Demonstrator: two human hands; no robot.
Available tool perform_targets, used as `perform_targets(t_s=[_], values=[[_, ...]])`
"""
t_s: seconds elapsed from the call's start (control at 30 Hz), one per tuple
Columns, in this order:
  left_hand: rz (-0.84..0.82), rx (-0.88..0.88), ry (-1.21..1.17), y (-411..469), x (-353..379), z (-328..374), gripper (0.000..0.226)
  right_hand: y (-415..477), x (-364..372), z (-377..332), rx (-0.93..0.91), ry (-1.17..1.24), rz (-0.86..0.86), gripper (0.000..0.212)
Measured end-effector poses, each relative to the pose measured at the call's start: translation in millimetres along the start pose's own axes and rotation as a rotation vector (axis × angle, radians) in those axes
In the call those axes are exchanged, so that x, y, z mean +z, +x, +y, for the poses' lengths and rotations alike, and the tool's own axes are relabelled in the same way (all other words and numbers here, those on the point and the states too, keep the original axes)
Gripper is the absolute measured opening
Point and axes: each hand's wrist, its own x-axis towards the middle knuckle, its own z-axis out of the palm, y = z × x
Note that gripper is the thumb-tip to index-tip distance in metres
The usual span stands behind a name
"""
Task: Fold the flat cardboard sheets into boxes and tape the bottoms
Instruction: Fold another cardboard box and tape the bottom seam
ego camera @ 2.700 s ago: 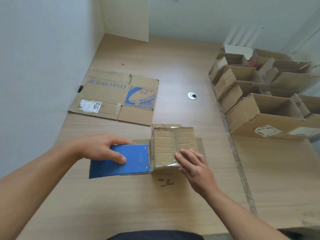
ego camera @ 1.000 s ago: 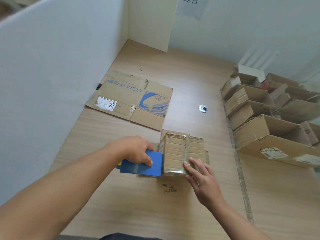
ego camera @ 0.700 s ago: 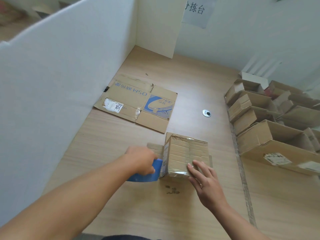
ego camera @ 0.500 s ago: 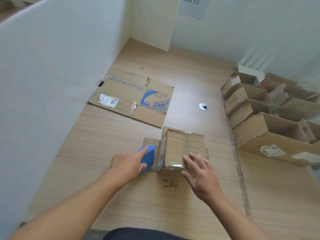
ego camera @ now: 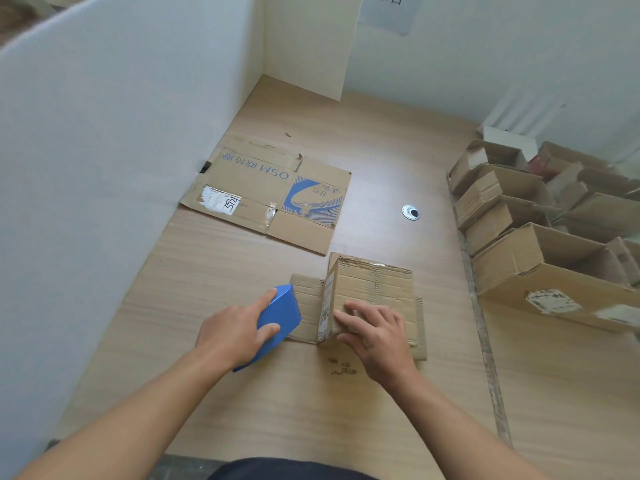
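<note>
At lower centre of frame | small brown cardboard box (ego camera: 375, 289) is being pressed by the flat-fingered right hand (ego camera: 379, 336) | blue rectangular slab (ego camera: 278, 315) is being gripped by the left hand (ego camera: 233, 336), just left of it

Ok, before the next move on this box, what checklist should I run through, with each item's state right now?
1. Right hand pressing on small box: ok.
2. Left hand grips blue tool: ok.
3. Blue tool touching box side: not ok, gap shows.
4. Box bottom fully taped: cannot tell.
5. Flat printed sheet lying ready beyond box: ok.
</note>
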Motion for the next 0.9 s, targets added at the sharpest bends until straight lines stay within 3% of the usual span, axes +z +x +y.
perform_targets(t_s=[0.2, 0.43, 0.63, 0.73, 0.9], values=[[0.031, -0.029, -0.043, -0.1, -10.9, -4.5, 0.061, 1.0, 0.1, -4.0, -0.043, -0.040, 0.017, 0.029], [0.018, -0.005, -0.012, 3.9, -6.2, 3.6, 0.063, 7.2, 2.2, -25.0, 0.184, -0.004, -0.059, 0.039], [-0.012, 0.029, 0.040, 3.9, -0.2, 9.2, 0.065, 5.4, 6.5, -24.7, 0.134, -0.012, 0.009, 0.037], [-0.020, 0.031, 0.047, 4.1, 3.3, 6.8, 0.065, 7.4, 4.0, -29.0, 0.177, -0.028, -0.014, 0.033], [-0.035, 0.026, 0.036, 4.1, 9.3, 1.9, 0.066, 10.2, 8.5, -37.8, 0.262, -0.062, -0.048, 0.043]])
